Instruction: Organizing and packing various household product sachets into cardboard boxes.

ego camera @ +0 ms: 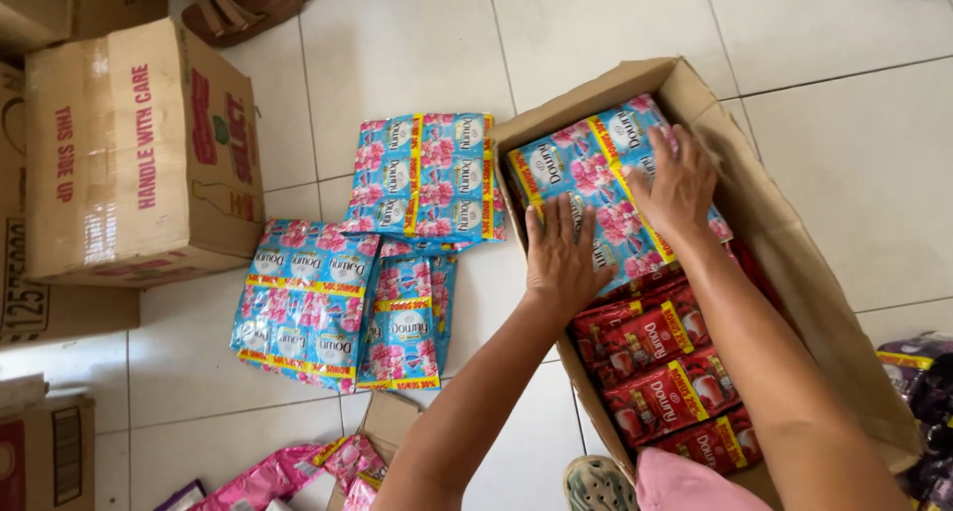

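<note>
I'm kneeling over white floor tiles (417, 35) carrying an open cardboard box (794, 263), blue sachet sheets (397, 243), pink sachets (268, 476), a taped carton (139, 154) and sandals (238, 5).

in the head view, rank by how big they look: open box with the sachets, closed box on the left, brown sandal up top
1. open cardboard box
2. closed cardboard box, clearly smaller in frame, though it sits farther from the camera
3. brown sandal, smallest and partly cut off by the top edge

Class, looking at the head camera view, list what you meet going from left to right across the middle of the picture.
Closed cardboard box → blue sachet packs on the floor tiles → left hand → right hand, both on blue packs in the open carton → open carton's right wall.
</note>
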